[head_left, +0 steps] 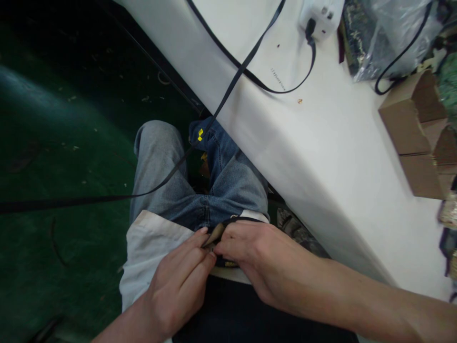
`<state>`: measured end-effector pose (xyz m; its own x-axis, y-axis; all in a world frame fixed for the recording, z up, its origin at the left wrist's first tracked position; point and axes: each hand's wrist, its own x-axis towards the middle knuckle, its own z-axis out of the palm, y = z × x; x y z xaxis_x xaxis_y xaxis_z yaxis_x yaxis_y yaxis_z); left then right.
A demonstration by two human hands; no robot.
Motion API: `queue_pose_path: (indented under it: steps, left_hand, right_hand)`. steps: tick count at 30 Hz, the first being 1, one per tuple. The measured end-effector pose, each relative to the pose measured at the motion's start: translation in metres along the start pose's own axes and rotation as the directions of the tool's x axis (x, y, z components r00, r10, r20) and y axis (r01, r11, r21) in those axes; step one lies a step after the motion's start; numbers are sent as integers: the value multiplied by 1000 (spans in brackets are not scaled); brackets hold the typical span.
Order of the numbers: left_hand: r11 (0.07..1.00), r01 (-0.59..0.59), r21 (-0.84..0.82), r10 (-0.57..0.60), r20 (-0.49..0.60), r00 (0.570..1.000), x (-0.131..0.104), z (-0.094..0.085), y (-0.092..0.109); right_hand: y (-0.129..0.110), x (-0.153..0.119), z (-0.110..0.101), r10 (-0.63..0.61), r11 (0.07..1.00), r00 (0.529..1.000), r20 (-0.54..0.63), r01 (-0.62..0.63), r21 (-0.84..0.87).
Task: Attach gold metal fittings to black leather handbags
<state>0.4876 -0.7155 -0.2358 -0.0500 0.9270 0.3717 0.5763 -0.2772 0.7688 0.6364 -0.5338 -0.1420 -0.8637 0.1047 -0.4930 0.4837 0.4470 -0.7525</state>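
Both hands meet over my lap, above the jeans [153, 152]. Between their fingers is a small olive-brown strip of cloth [215, 234]. My left hand [183, 278] is closed on its lower left side. My right hand [250, 247] pinches it from the right, fingertips nearly touching the left ones. Just below them lies a dark band with a bit of gold zipper [228, 263]. White cloth [150, 252] spreads over the lap at the left.
A white table [285, 138] runs diagonally at the right. A black cable [233, 81] crosses it and hangs over my legs. On it are a white power adapter [321, 19], an open cardboard box [410, 128] and plastic bags [389, 38]. The floor [71, 143] is green.
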Motion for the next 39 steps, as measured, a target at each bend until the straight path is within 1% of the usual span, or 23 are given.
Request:
queue_pose_path:
  steps: [2, 4, 6, 9, 12, 15, 17, 19, 22, 25, 28, 32, 36, 39]
  left_hand:
    - [1000, 10, -30, -11, -16, 1000, 2, 1, 2]
    - [998, 42, -54, -43, -19, 999, 5, 2, 3]
    - [992, 109, -63, -110, -16, 994, 8, 2, 3]
    - [974, 214, -78, -212, 33, 977, 17, 0, 2]
    - [942, 321, -97, -310, 116, 944, 28, -4, 0]
    - [903, 417, -103, -395, 185, 900, 35, -7, -1]
    - [901, 418, -117, -388, 216, 896, 37, -7, -3]
    - [908, 394, -139, -355, 243, 903, 37, -6, -5]
    - [918, 366, -151, -314, 285, 906, 36, -6, -8]
    - [926, 351, -142, -296, 305, 905, 37, -8, -9]
    - [922, 362, -139, -303, 323, 896, 39, -10, -8]
    - [902, 408, -144, -338, 354, 872, 38, -13, -8]
    - [870, 454, -191, -359, 383, 851, 37, -17, -11]
    - [853, 483, -198, -372, 419, 829, 39, -26, -11]
  right_hand:
    - [-6, -2, -4, 30, 1000, 999, 38, -30, 0]
    - [-10, -2, -6, 44, 999, 998, 36, -43, -29]
    - [-10, -1, -6, 39, 997, 999, 24, -38, -68]
    - [-7, 4, -2, 71, 990, 997, 5, -70, -126]
    - [-3, 11, 0, 114, 977, 993, -25, -117, -179]
    - [1, 17, -2, 94, 972, 995, -18, -95, -215]
    - [3, 21, -5, 57, 976, 998, 20, -52, -212]
    - [5, 25, -9, 40, 979, 998, 58, -27, -204]
    - [6, 29, -12, 43, 976, 995, 93, -22, -215]
    - [5, 31, -11, 33, 974, 994, 102, -9, -227]
    - [3, 29, -8, 54, 971, 995, 84, -33, -235]
    - [0, 26, -1, 75, 969, 996, 37, -65, -237]
    - [-2, 24, 5, 44, 972, 999, -15, -46, -228]
    - [-2, 24, 9, 16, 975, 999, -34, -23, -223]
